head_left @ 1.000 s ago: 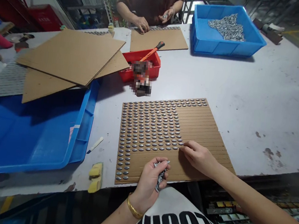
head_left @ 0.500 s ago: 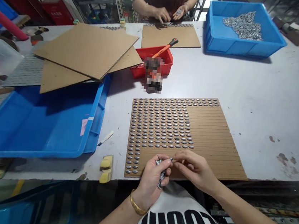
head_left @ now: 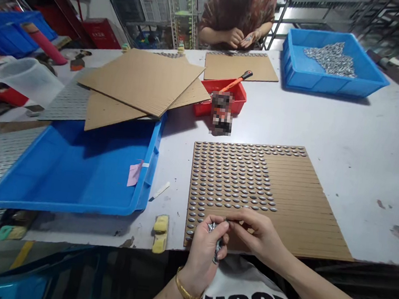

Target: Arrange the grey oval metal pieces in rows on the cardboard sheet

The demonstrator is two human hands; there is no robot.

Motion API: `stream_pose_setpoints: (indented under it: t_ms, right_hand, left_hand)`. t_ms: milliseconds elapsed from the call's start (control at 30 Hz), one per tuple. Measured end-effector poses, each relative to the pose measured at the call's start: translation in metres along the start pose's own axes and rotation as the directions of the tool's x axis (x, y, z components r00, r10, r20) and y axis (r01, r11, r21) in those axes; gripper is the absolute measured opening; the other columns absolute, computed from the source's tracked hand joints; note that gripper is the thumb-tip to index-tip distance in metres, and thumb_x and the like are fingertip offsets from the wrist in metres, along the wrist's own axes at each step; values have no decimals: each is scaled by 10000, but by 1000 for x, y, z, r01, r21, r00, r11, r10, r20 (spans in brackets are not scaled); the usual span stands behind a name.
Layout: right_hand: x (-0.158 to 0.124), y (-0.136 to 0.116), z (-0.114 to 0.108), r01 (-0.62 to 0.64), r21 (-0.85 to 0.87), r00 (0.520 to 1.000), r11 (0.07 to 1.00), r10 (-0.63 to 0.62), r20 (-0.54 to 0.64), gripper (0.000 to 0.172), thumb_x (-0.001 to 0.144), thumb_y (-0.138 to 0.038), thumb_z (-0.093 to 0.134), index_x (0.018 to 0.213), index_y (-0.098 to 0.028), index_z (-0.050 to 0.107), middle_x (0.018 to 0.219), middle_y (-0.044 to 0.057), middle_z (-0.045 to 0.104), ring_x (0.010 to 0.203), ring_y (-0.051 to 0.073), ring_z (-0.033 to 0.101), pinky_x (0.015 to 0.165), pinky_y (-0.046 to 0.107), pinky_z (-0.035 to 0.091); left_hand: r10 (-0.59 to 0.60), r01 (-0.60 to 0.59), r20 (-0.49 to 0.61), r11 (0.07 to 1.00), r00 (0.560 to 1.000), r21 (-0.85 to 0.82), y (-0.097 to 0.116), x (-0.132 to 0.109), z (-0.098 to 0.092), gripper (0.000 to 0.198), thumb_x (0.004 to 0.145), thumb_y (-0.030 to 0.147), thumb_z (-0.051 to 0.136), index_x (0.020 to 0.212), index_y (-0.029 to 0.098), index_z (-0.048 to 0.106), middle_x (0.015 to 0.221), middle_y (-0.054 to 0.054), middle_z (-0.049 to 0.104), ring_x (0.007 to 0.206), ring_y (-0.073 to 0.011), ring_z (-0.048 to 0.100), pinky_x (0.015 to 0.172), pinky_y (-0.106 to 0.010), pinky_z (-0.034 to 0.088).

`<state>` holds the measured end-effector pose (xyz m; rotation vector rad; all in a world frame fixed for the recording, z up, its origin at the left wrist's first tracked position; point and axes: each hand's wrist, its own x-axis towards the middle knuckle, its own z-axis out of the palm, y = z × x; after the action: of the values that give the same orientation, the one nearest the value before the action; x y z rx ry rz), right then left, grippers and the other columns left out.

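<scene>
White table [head_left: 278, 117], red tray [head_left: 240, 107] and blue bin [head_left: 329, 85] beyond the studded cardboard [head_left: 304, 204].

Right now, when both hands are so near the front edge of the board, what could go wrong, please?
The left hand holds several loose metal pieces, partly showing past the fingers, so one might slip out. The right hand is close to the laid rows; a careless brush could disturb them, if they are not fixed. The cardboard board lies along the near edge of the table, so a bump might push it over.
</scene>
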<state>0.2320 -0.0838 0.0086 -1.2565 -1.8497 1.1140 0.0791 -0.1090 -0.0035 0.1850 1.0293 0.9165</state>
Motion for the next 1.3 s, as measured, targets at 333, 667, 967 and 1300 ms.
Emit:
stream_pose_setpoints:
  t_ms: [333,667,967,1300]
  right_hand:
    - [11,-15,8,-138,12,978,990,135,162,164,859,-281,589,981,-208,671,818,27,647,688,121,573,600,230,453]
    - [8,-5,11,-111,73,993,991,108,44,150,871,-254,541,954,-199,653,867,38,656,757,141,601,638,242,460]
    - [6,9,20,-68,-11,998,998,68,7,117,875,-264,548,927,-214,640,862,35,653,773,146,604,655,249,478]
    - [3,27,35,-17,-134,999,991,11,-43,155,859,-190,512,949,-206,637,860,41,663,776,152,623,675,257,499]
  left_hand:
    - [-59,60,12,997,998,-41,6,-5,-12,249,772,337,685,830,155,526,682,32,478,502,-33,400,347,-127,207]
    - [-35,37,13,932,999,-362,54,-14,-32,145,865,271,525,819,137,556,769,-42,556,539,-70,496,322,-115,275]
    - [-12,-5,-23,784,1000,-621,80,-16,-49,154,890,213,466,803,130,563,684,-22,497,545,-87,505,326,-110,327]
    - [47,-148,-173,757,984,-636,85,-7,-60,150,862,202,498,811,120,613,797,-75,601,711,-152,611,551,-228,538]
